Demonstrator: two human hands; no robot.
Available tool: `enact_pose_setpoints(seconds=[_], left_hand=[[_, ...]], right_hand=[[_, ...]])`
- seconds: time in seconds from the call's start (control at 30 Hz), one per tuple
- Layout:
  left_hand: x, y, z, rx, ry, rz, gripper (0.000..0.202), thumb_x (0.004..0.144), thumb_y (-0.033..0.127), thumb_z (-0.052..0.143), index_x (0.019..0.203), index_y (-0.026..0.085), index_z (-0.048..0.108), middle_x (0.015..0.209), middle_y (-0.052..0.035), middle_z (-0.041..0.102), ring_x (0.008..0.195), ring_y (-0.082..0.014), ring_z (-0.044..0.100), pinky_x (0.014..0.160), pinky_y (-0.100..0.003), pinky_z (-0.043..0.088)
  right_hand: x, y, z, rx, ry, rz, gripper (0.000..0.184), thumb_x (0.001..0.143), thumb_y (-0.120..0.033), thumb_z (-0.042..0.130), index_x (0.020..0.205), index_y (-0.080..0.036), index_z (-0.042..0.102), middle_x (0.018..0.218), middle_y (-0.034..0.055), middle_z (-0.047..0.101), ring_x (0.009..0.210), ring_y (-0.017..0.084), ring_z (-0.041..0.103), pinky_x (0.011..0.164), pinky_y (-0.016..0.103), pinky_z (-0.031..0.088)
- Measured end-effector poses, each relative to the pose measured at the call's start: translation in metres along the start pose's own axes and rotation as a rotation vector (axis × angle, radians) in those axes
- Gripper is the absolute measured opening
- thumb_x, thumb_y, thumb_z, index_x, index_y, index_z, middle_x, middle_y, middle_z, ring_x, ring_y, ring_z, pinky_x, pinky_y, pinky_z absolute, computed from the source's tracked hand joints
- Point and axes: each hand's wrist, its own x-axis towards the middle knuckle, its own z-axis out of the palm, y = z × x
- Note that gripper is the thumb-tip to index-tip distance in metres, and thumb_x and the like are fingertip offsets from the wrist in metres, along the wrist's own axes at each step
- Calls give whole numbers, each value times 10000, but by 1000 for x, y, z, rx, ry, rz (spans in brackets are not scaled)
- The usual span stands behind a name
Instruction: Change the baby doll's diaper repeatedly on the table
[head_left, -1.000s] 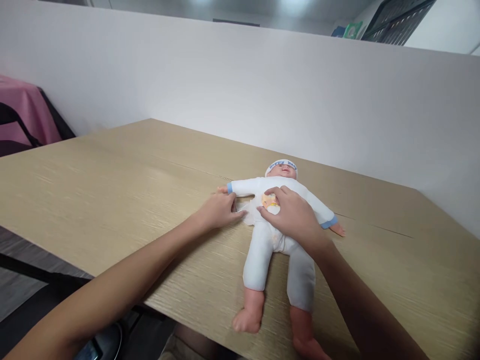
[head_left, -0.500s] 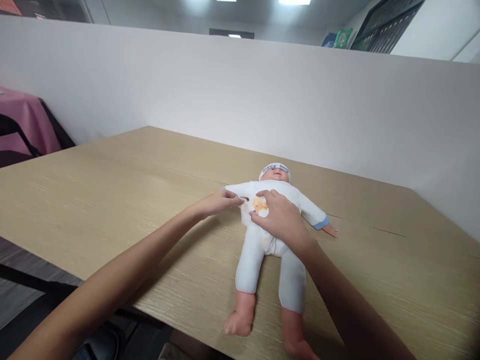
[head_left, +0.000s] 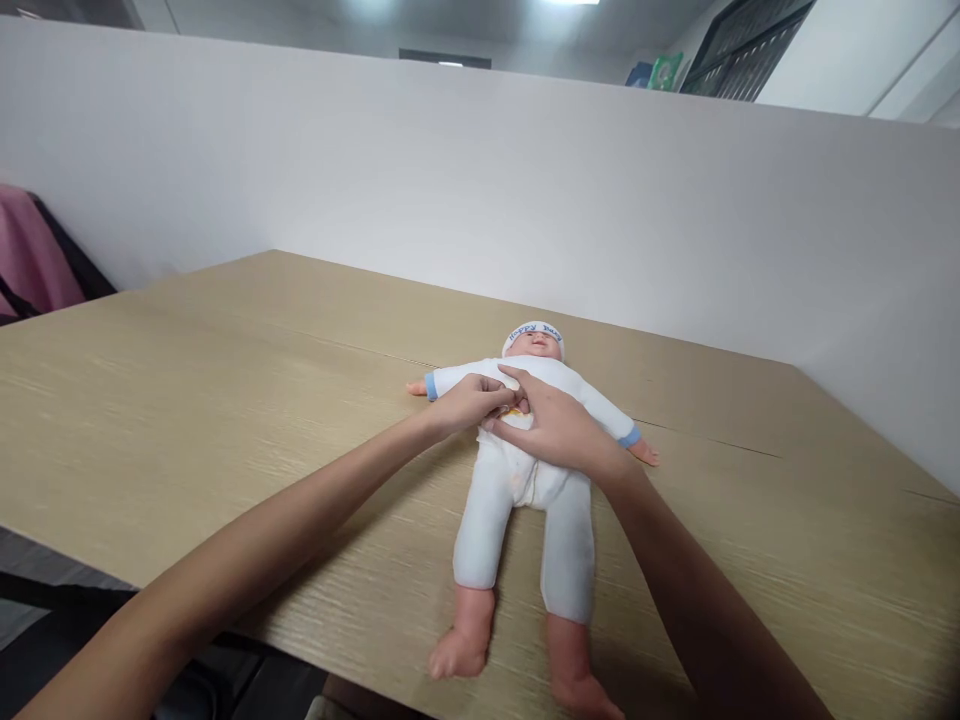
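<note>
A baby doll (head_left: pixel 568 545) lies on its back, its feet toward me. It wears a white suit with blue cuffs and a white cap (head_left: pixel 536 331) lettered in blue. My left hand (head_left: pixel 474 402) is over the doll's chest, thumb and fingers pinched together; what is between them is too small to make out. My right hand (head_left: pixel 559 425) rests across the belly from the other side, its index finger and thumb spread apart around the left fingertips. Between the hands, a bit of the yellow print on the suit shows; the rest is covered.
The doll lies on a wood-grain table (head_left: pixel 225 390) with a thin seam across it. Behind the table stands a white partition (head_left: pixel 450 190). Pink cloth (head_left: pixel 37 250) over a dark frame is at the far left.
My left hand has moved right, from the doll's side to the middle of its chest, meeting my right hand. A small dark thing at the left fingertips no longer shows. The view has shifted slightly right.
</note>
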Motion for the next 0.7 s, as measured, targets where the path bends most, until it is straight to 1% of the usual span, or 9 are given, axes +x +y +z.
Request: enact_pose_setpoints(seconds=[0.03, 0.1, 0.2, 0.3, 0.4, 0.47, 0.53, 0.63, 0.7], left_hand=[[0, 1, 1, -5, -4, 15, 343, 903, 497, 687, 744, 193, 683, 712, 0, 562, 640, -142, 448, 589, -293, 318], [1, 1, 2, -18, -10, 48, 424, 972, 568, 621, 797, 191, 702, 748, -15, 585, 675, -157, 479, 600, -298, 348], [2, -5, 4, -48, 34, 98, 441, 1049, 605, 544, 915, 201, 660, 818, -14, 590, 725, -164, 519, 646, -295, 416], [0, -21, 4, -60, 132, 143, 375, 1066, 599, 589, 1086, 224, 587, 901, 6, 580, 733, -146, 524, 674, -281, 444], [-5, -40, 3, 0, 199, 223, 424, 1054, 610, 651, 1218, 228, 567, 1017, -9, 599, 774, -145, 538, 689, -280, 451], [-7, -50, 3, 25, 205, 266, 445, 1054, 610, 664, 1247, 219, 573, 1018, -11, 587, 799, -153, 534, 695, -283, 445], [-7, -57, 3, 11, 204, 285, 445, 1060, 605, 666, 1246, 210, 583, 965, 2, 560, 797, -156, 517, 695, -284, 427], [-2, -64, 3, -21, 208, 300, 451, 1052, 617, 689, 1213, 205, 601, 905, 16, 534, 788, -157, 501, 703, -285, 407], [1, -66, 4, -33, 217, 314, 464, 1045, 636, 697, 1191, 205, 609, 883, 19, 526, 787, -160, 497, 709, -289, 400]], right_hand=[[1, 1, 0, 6, 11, 13, 633, 1015, -453, 737, 1594, -245, 586, 1358, 122, 781, 1223, 349, 729, 1013, 474, 548], [2, 4, 1, 5, 30, 41, 600, 1055, -418, 672, 1613, -222, 572, 1283, 117, 797, 1184, 342, 733, 1003, 465, 538], [4, 8, 3, 8, 31, 65, 499, 1100, -365, 567, 1581, -235, 597, 1138, 82, 803, 1031, 301, 738, 908, 415, 528], [6, 12, 4, 52, 36, 72, 466, 1115, -389, 529, 1555, -258, 612, 1046, 44, 784, 885, 254, 700, 821, 374, 504], [8, 18, 3, 107, 44, 85, 475, 1104, -419, 553, 1548, -267, 622, 1073, 28, 769, 843, 223, 665, 821, 363, 501], [10, 22, 1, 149, 43, 89, 476, 1098, -425, 563, 1543, -270, 632, 1068, 21, 756, 852, 217, 655, 833, 361, 504], [12, 26, 0, 188, 43, 84, 472, 1093, -426, 573, 1528, -256, 646, 1042, 19, 744, 876, 221, 654, 845, 361, 506], [13, 28, 0, 201, 73, 80, 442, 1088, -413, 585, 1486, -242, 673, 1029, 21, 733, 901, 226, 656, 858, 362, 501], [13, 28, 0, 177, 89, 76, 389, 1086, -389, 588, 1430, -254, 708, 1016, 15, 730, 871, 219, 648, 856, 360, 496]])
